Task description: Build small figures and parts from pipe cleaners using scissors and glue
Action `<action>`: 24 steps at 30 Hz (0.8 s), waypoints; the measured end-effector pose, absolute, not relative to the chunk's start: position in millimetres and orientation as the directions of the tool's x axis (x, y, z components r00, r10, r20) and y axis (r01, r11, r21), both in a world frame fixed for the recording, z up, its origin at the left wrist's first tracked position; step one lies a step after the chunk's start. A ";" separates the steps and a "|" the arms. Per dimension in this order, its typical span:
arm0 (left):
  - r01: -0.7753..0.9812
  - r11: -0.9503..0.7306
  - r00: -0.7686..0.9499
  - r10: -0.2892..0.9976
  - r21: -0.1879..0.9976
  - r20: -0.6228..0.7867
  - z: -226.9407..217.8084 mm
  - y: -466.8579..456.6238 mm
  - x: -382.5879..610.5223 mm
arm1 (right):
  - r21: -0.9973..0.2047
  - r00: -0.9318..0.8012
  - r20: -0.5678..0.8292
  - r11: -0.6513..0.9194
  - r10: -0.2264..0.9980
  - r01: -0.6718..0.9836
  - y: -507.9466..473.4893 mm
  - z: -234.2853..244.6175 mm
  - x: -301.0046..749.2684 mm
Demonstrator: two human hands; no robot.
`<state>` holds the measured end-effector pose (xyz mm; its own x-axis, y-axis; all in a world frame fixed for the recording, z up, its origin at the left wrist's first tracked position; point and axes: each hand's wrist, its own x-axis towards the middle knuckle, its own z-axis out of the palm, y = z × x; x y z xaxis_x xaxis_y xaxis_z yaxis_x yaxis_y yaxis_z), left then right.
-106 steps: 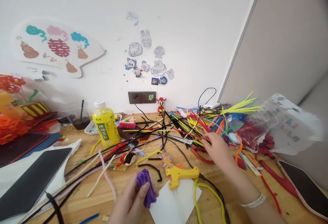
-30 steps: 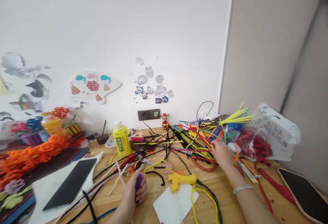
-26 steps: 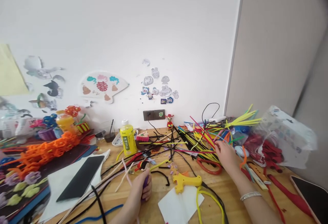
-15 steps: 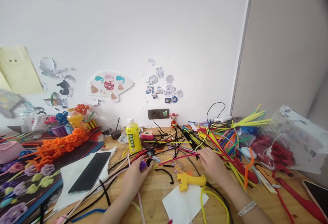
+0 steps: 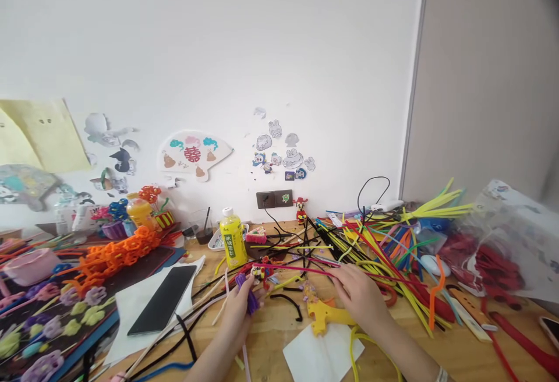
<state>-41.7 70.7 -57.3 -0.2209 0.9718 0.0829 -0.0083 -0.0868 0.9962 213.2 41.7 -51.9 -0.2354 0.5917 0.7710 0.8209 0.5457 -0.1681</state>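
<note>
My left hand [image 5: 239, 306] is closed round a small pipe-cleaner figure [image 5: 261, 271] with red, white, black and yellow parts and a purple bundle [image 5: 248, 296] below. From the figure a magenta-red pipe cleaner [image 5: 297, 268] runs across to my right hand [image 5: 356, 292], whose fingers are pinched on its far end. Under and beside the right hand lies a yellow glue gun [image 5: 321, 315], partly covering a white paper sheet [image 5: 325, 353]. A short bent black pipe cleaner [image 5: 292, 305] rests on the wooden table between my hands.
A yellow drink bottle [image 5: 233, 241] stands behind my left hand. Left are a black phone [image 5: 163, 300], an orange fuzzy piece [image 5: 109, 257] and small flowers. Yellow and black pipe cleaners [image 5: 375, 254] heap at the right, near a plastic bag [image 5: 515, 242]. A red-hatted figure [image 5: 300, 212] stands by the wall.
My left hand has risen with the figure and purple bundle, now more visible. The magenta-red pipe cleaner is lifted and straighter between my hands. The view has shifted slightly.
</note>
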 end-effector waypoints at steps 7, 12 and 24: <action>-0.503 0.033 -0.085 0.992 0.864 -0.088 -53.8 56.4 -33.2 | -0.058 -0.314 0.783 0.566 0.537 0.822 37.9 -52.5 206.1; -0.508 0.024 -0.082 0.994 0.861 -0.076 -51.2 56.1 -35.2 | -0.075 -0.305 0.779 0.564 0.548 0.822 38.5 -52.9 207.3; -0.316 -0.065 -0.107 0.994 0.946 0.033 -48.6 49.0 -27.7 | -0.039 -0.417 0.705 0.618 0.574 0.785 31.6 -52.6 195.8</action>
<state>-27.7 49.0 -48.6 -0.1074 0.9937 0.0327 -0.3164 -0.0654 0.9464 195.8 31.6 -52.6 -0.4168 0.5737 0.7051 0.7853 0.6179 -0.0386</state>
